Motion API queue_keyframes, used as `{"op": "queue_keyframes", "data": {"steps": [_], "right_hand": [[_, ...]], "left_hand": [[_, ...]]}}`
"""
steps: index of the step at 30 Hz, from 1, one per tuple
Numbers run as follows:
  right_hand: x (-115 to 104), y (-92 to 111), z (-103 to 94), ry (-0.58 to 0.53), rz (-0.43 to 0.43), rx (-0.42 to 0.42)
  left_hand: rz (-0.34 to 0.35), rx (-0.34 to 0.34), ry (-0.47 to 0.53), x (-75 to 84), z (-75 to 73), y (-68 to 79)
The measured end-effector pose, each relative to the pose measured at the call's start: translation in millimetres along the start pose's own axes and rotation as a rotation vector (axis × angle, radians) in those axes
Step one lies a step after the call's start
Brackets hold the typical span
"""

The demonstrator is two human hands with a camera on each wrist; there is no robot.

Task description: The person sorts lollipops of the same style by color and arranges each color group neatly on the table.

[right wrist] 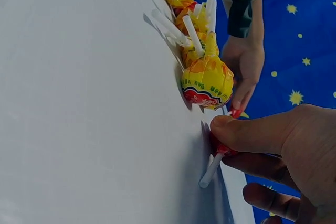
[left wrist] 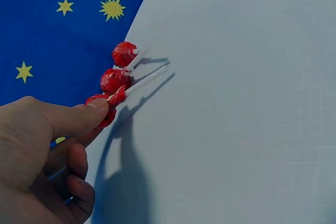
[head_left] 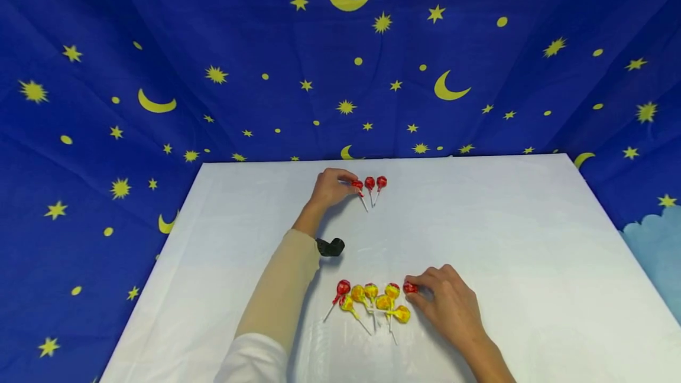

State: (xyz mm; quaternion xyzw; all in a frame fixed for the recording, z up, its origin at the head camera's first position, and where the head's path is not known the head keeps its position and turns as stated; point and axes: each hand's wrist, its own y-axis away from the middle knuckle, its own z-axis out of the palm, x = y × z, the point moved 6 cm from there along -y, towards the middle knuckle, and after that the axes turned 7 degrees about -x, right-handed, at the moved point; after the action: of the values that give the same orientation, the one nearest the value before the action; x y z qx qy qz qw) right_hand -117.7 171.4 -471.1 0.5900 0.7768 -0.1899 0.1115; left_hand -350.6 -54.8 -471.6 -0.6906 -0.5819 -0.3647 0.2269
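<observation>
From my distant seat I see the left hand (head_left: 331, 188) toward twelve o'clock on the white table (head_left: 505, 223), pinching a red lollipop (head_left: 357, 184) by its round head, probably because this part gives a surer hold than the thin stick. It is just beside two red lollipops (head_left: 381, 181); the three heads face twelve, perhaps so that they make an even row. The right hand (head_left: 451, 306), near four o'clock, pinches another red lollipop (head_left: 409, 288), leaving its stick free. The yellow lollipops (head_left: 402, 314) lie crossed at six o'clock, it seems without order, and a loose red lollipop (head_left: 343, 287) rests at their ten o'clock edge, untouched.
</observation>
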Motion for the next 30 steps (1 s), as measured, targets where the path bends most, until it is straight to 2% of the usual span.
{"op": "queue_keyframes", "data": {"steps": [6, 11, 19, 30], "right_hand": [[-0.5, -0.2, 1.5, -0.012, 0.006, -0.007], [-0.8, -1.0, 1.3, -0.009, 0.004, -0.008], [1.2, 0.7, 1.4, -0.035, 0.026, -0.008], [3.6, 0.7, 3.3, -0.055, 0.035, 0.002]], "left_hand": [[-0.028, 0.005, -0.011, -6.2, 2.1, -4.5], [-0.041, 0.019, -0.042, -5.3, 3.1, -9.6], [-0.092, -0.014, 0.006, -5.5, 8.9, -12.2], [-0.095, -0.104, 0.080, -4.5, 11.5, -11.3]]}}
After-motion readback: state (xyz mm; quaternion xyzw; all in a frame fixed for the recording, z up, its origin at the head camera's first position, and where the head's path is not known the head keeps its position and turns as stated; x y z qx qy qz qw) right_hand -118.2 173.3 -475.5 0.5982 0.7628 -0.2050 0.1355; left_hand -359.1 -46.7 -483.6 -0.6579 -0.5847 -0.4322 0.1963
